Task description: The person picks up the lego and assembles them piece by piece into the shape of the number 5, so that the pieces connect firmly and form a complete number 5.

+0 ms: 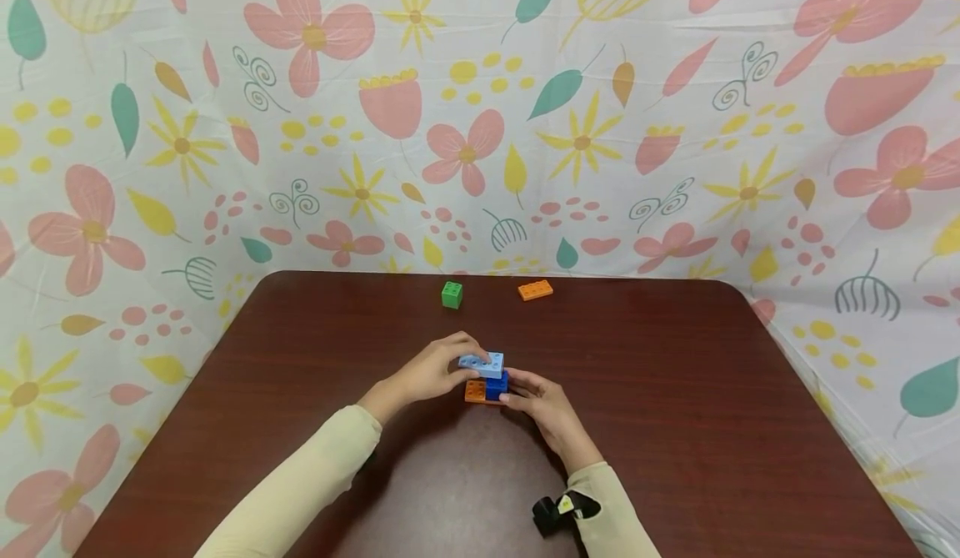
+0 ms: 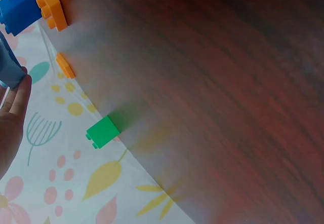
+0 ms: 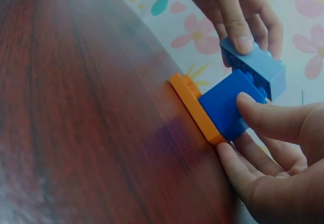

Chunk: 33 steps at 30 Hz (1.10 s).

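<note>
My left hand (image 1: 431, 372) pinches a light blue toy brick (image 3: 263, 72) between thumb and fingers. The brick sits tilted above the studs of a dark blue brick (image 3: 225, 105); whether they touch, I cannot tell. That dark blue brick stands on one end of a thin orange brick (image 3: 195, 110) resting on the table, and the orange studs at the other end (image 1: 475, 391) are bare. From the right, my right hand (image 1: 547, 412) grips the dark blue brick, its thumb on the near side and a finger by the orange edge.
Towards the far edge of the brown table (image 1: 675, 424) lie a green brick (image 1: 452, 294) and another thin orange brick (image 1: 536, 290). A flower-patterned cloth (image 1: 480, 82) hangs behind the table. A black wrist camera (image 1: 549, 516) is strapped at the right sleeve.
</note>
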Motion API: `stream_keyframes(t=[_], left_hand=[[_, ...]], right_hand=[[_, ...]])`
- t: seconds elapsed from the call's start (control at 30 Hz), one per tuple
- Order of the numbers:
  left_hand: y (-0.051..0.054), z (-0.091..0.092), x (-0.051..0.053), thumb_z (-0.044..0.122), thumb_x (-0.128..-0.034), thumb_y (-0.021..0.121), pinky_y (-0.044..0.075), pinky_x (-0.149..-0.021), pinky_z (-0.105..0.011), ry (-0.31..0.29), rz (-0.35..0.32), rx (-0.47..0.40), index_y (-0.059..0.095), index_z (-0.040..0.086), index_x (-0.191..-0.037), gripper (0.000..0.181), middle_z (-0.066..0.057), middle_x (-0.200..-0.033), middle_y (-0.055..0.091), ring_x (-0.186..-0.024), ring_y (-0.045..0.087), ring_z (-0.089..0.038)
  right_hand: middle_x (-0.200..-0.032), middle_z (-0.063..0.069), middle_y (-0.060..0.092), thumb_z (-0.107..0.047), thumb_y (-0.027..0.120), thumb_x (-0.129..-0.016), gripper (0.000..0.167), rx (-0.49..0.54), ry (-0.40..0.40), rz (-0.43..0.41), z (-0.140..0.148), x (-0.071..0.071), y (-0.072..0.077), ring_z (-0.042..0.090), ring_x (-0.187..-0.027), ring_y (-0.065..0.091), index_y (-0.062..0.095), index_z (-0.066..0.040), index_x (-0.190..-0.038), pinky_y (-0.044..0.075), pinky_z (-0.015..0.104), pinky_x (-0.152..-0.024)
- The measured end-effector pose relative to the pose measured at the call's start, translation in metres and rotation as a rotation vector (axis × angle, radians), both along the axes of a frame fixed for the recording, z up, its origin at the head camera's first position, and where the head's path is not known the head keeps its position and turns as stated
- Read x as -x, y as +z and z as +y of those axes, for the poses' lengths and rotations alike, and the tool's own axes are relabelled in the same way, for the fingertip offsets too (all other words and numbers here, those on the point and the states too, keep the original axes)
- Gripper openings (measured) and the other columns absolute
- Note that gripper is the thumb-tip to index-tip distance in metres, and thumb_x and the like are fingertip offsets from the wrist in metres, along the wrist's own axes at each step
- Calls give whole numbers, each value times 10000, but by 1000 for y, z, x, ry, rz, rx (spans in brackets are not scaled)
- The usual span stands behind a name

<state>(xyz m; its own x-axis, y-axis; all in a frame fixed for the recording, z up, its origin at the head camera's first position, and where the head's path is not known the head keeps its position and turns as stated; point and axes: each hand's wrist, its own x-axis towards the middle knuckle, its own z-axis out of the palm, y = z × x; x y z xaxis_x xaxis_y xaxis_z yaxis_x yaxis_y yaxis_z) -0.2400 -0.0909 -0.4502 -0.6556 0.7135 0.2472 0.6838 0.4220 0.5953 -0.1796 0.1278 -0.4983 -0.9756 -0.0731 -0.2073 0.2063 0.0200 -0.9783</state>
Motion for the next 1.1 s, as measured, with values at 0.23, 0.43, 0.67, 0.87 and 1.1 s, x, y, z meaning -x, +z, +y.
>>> stream_keyframes(t=[0.23,0.43,0.67,0.87,1.1], left_hand=[[-5,-2,-6,114,-907,670,494,-662,-305,-12,-4,-1,670,166,-1146,245,11,-1130,580,-855,531,-126],[-6,-2,-9,112,-896,685,467,-645,-249,-10,-8,-22,679,159,-1137,246,2,-1114,585,-850,538,-147],[-5,0,-10,114,-895,688,493,-722,-274,-16,24,-13,692,141,-1138,245,-15,-1101,591,-923,554,-129],[0,2,-12,128,-907,676,466,-735,-243,-12,49,35,689,148,-1163,257,-13,-1107,581,-921,540,-124],[1,3,-13,129,-911,670,473,-760,-249,-14,55,68,685,156,-1172,264,-9,-1106,573,-936,536,-120]], right_hand=[[-1290,161,587,-67,760,-816,495,14,-13,3,-1,-1,1,329,-1206,539,604,-37,-1285,467,417,-961],[-1277,155,596,-73,765,-812,501,15,-17,4,0,0,-2,330,-1206,541,604,-35,-1285,460,426,-969],[-1290,158,585,-94,770,-814,506,10,-9,6,0,0,-2,343,-1222,525,602,-40,-1288,462,430,-967],[-1303,159,574,-89,763,-819,511,13,-9,-2,1,1,-1,349,-1239,508,593,-39,-1298,453,440,-976],[-1313,166,565,-96,766,-818,520,10,-7,-7,1,1,-3,354,-1243,503,589,-40,-1304,454,444,-975]])
